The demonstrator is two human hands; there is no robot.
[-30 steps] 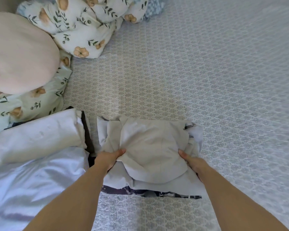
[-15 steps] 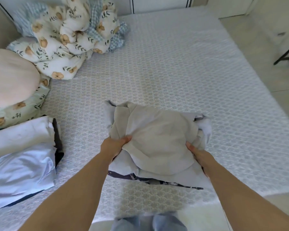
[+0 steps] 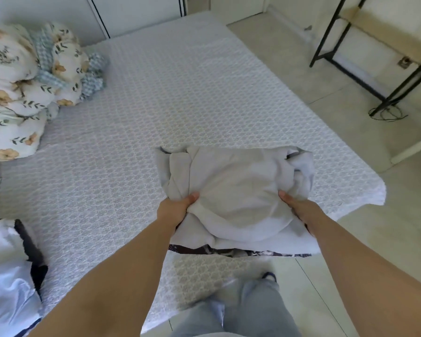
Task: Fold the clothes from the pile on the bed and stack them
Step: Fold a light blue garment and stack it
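Note:
I hold a stack of folded clothes (image 3: 236, 190) in the air above the near right corner of the bed (image 3: 136, 113). Its top piece is pale beige-grey, under it lies a light blue one, and a dark patterned piece shows at the bottom edge. My left hand (image 3: 174, 210) grips the stack's left side, thumb on top and fingers underneath. On the stack's right side my right hand (image 3: 299, 210) grips the same way. A second pile of folded white and light blue clothes (image 3: 7, 276) lies at the bed's near left edge.
A crumpled floral duvet (image 3: 27, 88) fills the bed's far left. A black metal frame (image 3: 374, 57) stands on the tiled floor (image 3: 289, 69) to the right, with a loose cable beside it. My legs in light jeans (image 3: 236, 310) stand at the bed's near edge.
Both hands lifted the stack off the bed and carried it right, toward the bed's corner. The view swung right, so the pillow left the frame and the floor came in.

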